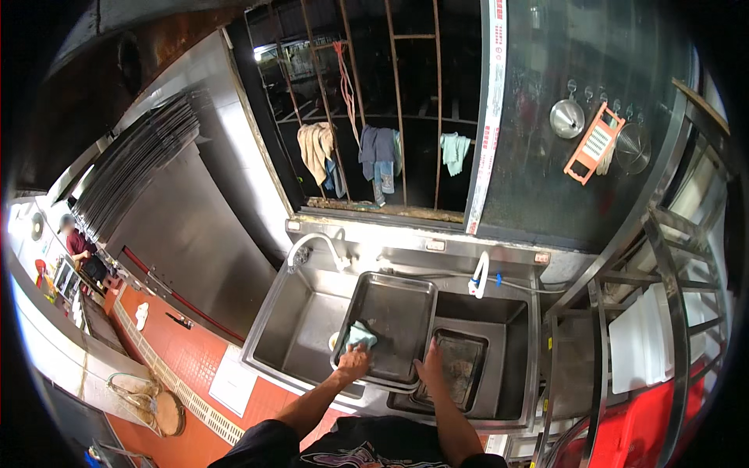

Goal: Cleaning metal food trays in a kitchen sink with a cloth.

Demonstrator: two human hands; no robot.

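Observation:
A dark metal baking tray (pixel 398 322) lies across the divider of a stainless steel double sink (pixel 257 333). My left hand (pixel 354 361) presses a pale green cloth (pixel 361 335) on the tray's near left corner. At the tray's near right edge is my right hand (pixel 430 362), its thumb pointing up along the rim, gripping that side. Another tray (pixel 462 362), smaller in view and stained, rests inside the right basin, partly behind my right hand and forearm. A white curved faucet (pixel 319 238) stands behind the left basin, and a second faucet (pixel 481 275) behind the right one.
A metal rack (pixel 597 351) with white containers (pixel 641 339) stands at the right, beside a red panel (pixel 638 427). Cloths (pixel 377 149) hang on the window bars. A grater (pixel 594 143) and a funnel (pixel 566 119) hang on the wall. Far left, a person (pixel 85 251) stands.

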